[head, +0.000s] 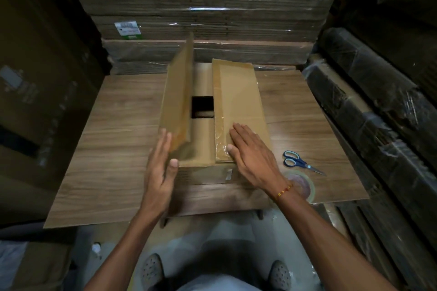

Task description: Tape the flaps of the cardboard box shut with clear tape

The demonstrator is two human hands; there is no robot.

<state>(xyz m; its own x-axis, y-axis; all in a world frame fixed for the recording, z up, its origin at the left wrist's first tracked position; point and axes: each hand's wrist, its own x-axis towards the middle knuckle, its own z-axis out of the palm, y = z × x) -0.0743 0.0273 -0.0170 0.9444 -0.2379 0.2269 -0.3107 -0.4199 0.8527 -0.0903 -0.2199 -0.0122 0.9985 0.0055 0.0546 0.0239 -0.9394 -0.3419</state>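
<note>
Two hands work on a box (208, 172) that sits mid-table (106, 149). The right hand (254, 156) lies flat, fingers straight and together, pressing the right flap (238, 101) down near its close end; under its fingertips a strip of clear film glints along that flap's inner edge. The left hand (160, 168) is open too, fingers straight, palm against the outer face of the left flap (178, 92), which stands nearly upright and looks a little blurred. Between the two hands the short inner flaps lie folded in, leaving a dark square gap further along the box. Just right of the right wrist, partly hidden by it, lies the tape roll (303, 184). Beyond the roll, near the right hand, lie blue-handled scissors (300, 163), blades pointing away to the right.
</note>
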